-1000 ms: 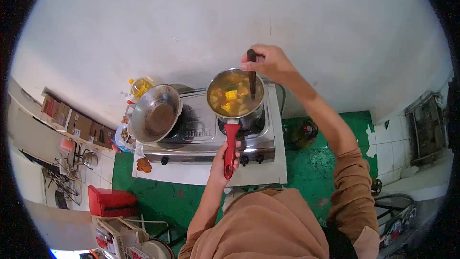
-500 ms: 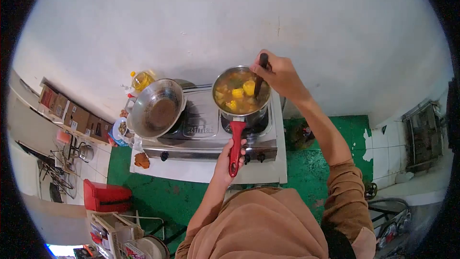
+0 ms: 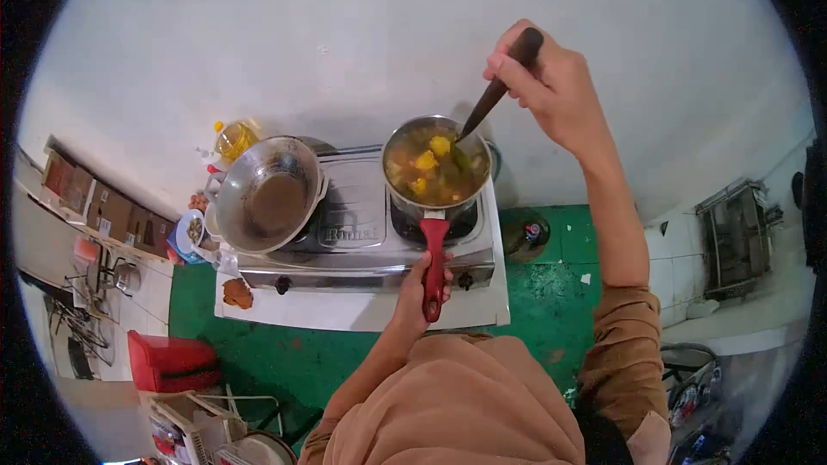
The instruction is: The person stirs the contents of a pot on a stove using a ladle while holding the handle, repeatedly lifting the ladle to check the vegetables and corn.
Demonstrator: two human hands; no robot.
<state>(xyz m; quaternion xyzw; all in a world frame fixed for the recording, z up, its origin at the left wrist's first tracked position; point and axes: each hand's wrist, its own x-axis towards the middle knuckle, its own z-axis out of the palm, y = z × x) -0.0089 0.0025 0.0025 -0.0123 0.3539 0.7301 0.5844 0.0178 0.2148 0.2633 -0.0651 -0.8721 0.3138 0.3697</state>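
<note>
A saucepan (image 3: 468, 204) of soup (image 3: 448, 179), with yellow corn pieces (image 3: 426, 160) and greens in it, sits on the right burner. My left hand (image 3: 413, 298) is wrapped round the saucepan's red handle (image 3: 433, 245), which points toward me. Above the far right of the pan, my right hand (image 3: 551, 86) grips a dark-handled utensil (image 3: 493, 102). It slants down to the left, and its lower end is hidden in the soup near the far rim.
On the left burner of the steel stove (image 3: 353, 198) stands a large wok (image 3: 303, 181), tilted in view. Behind it is a bottle of yellow oil (image 3: 234, 141). A blue-rimmed bowl (image 3: 188, 232) lies farther left. The wall (image 3: 388, 34) rises right behind the stove.
My right hand has risen up and to the right, drawing more of the utensil out of the soup. The left hand keeps its hold on the handle. The view has shifted slightly.
</note>
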